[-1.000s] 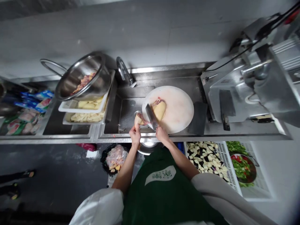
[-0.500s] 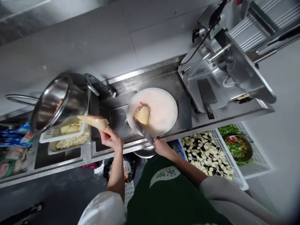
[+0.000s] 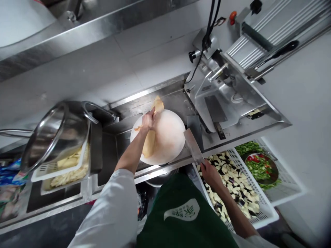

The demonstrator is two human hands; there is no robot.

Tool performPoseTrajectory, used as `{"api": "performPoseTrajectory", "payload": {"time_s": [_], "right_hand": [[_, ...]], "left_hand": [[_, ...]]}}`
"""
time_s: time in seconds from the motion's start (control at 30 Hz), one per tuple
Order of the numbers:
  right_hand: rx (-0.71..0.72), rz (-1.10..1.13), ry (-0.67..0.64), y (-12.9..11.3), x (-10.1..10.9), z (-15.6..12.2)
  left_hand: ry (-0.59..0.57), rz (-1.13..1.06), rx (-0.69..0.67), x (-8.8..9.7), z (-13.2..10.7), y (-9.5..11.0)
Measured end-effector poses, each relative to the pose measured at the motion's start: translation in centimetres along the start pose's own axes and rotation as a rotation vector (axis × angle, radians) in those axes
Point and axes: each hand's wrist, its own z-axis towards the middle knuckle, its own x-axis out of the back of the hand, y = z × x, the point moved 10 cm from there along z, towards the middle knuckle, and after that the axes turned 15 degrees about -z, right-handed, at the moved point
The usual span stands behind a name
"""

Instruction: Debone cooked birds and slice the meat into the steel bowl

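My left hand (image 3: 148, 121) reaches over the round white cutting board (image 3: 172, 134). Its fingers are closed on a pale yellow chunk (image 3: 158, 104), perhaps meat, at the board's far edge. Below that wrist, a second pale yellow piece (image 3: 148, 145) lies on the board, partly covered by the forearm. Small orange-brown scraps (image 3: 138, 128) are at the board's left side. Gripped by its handle in my right hand (image 3: 212, 175) is a cleaver (image 3: 193, 145). The blade points up and left, its end beside the board's right edge.
Right of the board lies a dark flat block (image 3: 196, 131). Beyond it stands a metal slicer (image 3: 222, 89) with another cleaver (image 3: 216, 109) on it. Below right is a basket of cut eggplant (image 3: 236, 182). A tilted steel pot (image 3: 59, 134) stands left, above a white basket (image 3: 60, 170).
My left hand has swung from beside the pot to the board with the pale yellow chunk. My right hand has drawn the cleaver away from the piece on the board, rightwards. The view has shifted.
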Motion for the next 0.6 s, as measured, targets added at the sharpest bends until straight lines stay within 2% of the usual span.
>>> {"api": "performPoseTrajectory", "payload": {"time_s": [0.07, 0.1, 0.13, 0.2, 0.27, 0.33, 0.4, 0.5, 0.6], "right_hand": [[-0.060, 0.047, 0.004, 1.6, -0.5, -0.3], [-0.084, 0.066, 0.000, 2.2, -0.9, -0.4], [-0.103, 0.079, -0.007, 2.7, -1.3, -0.4], [-0.128, 0.096, -0.028, 3.4, -2.1, -0.3], [-0.136, 0.116, -0.038, 3.7, -2.6, 0.2], [-0.126, 0.132, -0.027, 3.6, -2.6, 1.0], [-0.098, 0.130, 0.000, 3.1, -2.1, 2.2], [-0.037, 0.096, 0.043, 1.8, -0.7, 4.0], [-0.002, 0.062, 0.079, 0.7, 0.5, 5.4]], "left_hand": [[-0.167, 0.133, 0.015, -1.2, -0.2, -1.3], [-0.203, 0.195, 0.016, -1.2, -1.0, -1.8], [-0.195, 0.253, 0.021, -0.7, -2.1, -2.2], [-0.089, 0.354, 0.085, 0.8, -5.3, -2.7], [0.023, 0.435, 0.242, 1.8, -9.7, -3.5], [0.062, 0.509, 0.403, 1.6, -13.8, -4.0], [0.032, 0.554, 0.464, 0.4, -16.1, -3.8], [-0.085, 0.574, 0.407, -1.5, -16.4, -2.9], [-0.300, 0.571, 0.181, -3.4, -16.2, -1.5]]}}
